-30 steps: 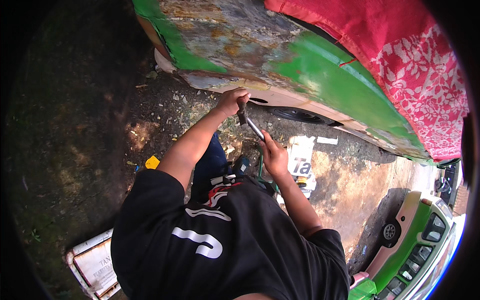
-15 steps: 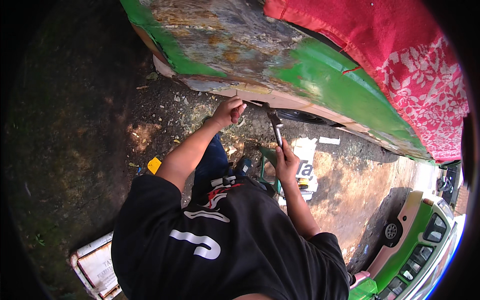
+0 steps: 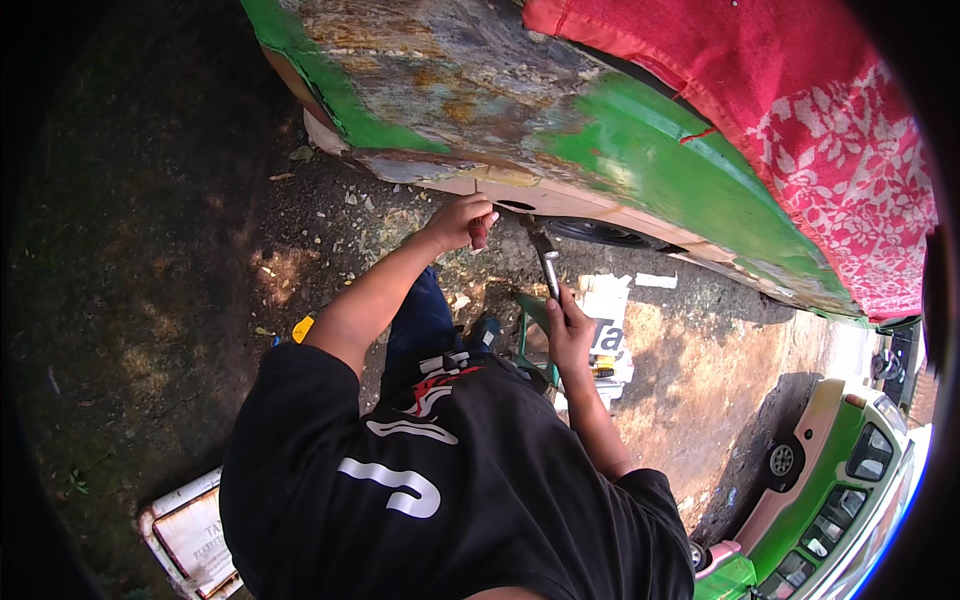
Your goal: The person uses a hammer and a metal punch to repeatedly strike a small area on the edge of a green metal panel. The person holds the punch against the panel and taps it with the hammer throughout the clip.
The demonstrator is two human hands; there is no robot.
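While left hand [image 3: 463,222], outstretched, is wrapped around a red tool handle [image 3: 478,232] just below the green-and-pink vehicle body [image 3: 640,150], right hand [image 3: 571,335], angled inward, grips a silver-shafted hammer [image 3: 552,275] apart from it.

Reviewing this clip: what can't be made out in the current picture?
In the head view:
Red-handled tool: gripped section hidden by the left hand.
Hammer in the right hand: head's exact shape lost to blur.
Wheel: upper part hidden by the pink lower body panel.
White metal sign: one side covered by the black shirt.
Red cloth: cut off by the top edge.
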